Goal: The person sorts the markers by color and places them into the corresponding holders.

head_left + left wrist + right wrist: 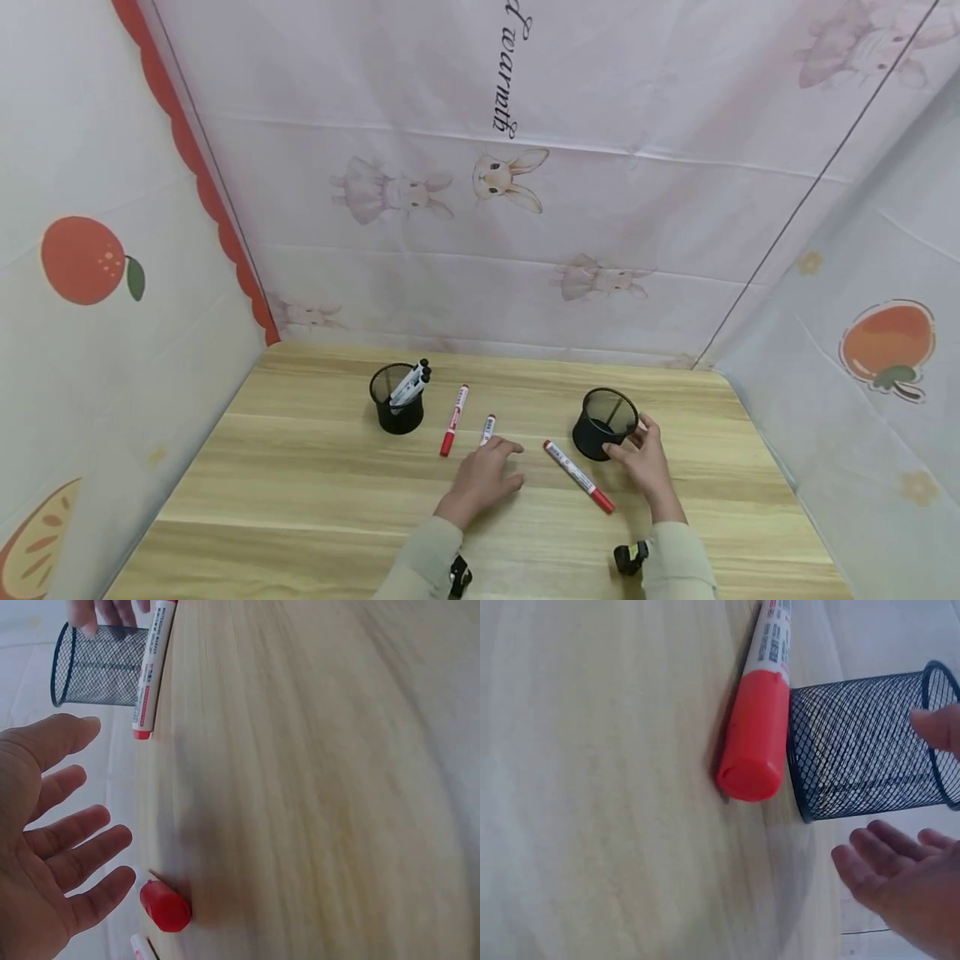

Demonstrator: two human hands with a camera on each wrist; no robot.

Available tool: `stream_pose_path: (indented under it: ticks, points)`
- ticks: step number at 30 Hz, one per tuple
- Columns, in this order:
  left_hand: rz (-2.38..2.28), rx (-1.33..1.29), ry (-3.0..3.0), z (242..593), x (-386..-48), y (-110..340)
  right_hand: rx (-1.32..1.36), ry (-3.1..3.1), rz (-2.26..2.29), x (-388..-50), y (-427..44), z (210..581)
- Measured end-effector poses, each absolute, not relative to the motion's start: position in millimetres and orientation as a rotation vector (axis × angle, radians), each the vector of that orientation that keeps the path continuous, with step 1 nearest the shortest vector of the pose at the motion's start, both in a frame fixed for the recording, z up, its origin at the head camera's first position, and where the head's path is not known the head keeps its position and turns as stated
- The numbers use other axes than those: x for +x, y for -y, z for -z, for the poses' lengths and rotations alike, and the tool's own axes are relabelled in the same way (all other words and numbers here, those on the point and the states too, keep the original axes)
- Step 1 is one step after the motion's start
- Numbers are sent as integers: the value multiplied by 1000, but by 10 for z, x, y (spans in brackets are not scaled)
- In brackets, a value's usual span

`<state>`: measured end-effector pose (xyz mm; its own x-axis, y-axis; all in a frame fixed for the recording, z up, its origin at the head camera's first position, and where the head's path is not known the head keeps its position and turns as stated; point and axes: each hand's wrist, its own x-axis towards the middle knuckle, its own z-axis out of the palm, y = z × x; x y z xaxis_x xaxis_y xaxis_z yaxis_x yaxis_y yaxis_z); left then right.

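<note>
My right hand (643, 467) is at the right-hand black mesh pen holder (592, 437), thumb at its near side and the other fingers spread beside it. In the right wrist view, a gap shows between those fingers and the mesh of the holder (866, 746). My left hand (483, 482) hovers with parted fingers, holding nothing, and partly hides a red-and-white marker (488, 427). That marker's red cap (166, 909) appears below the fingers in the left wrist view. Between the hands lies another red-capped marker (577, 475).
A second black mesh pen holder (400, 418) stands at the left, with black-and-white pens (411, 385) leaning inside. Beside it lies a red-capped marker (453, 421). The wooden table (300, 467) is bounded by printed cloth walls (420, 275) at the back and sides.
</note>
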<state>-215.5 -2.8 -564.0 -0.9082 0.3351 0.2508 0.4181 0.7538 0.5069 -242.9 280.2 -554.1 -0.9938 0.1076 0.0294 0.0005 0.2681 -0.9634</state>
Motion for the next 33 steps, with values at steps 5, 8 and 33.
stream_pose_path:
  ticks: [5,8,33]
  points:
    - [1088,-555,2770,5648,-2184,-24,11,2339,-1964,-2498,-2811,5575]
    - [1212,-531,2739,5657,-2199,-61,42,2358,-1972,-2535,-2815,5590]
    - [1546,-382,2701,5604,-2233,-231,224,2361,-2048,-2792,-2866,5647]
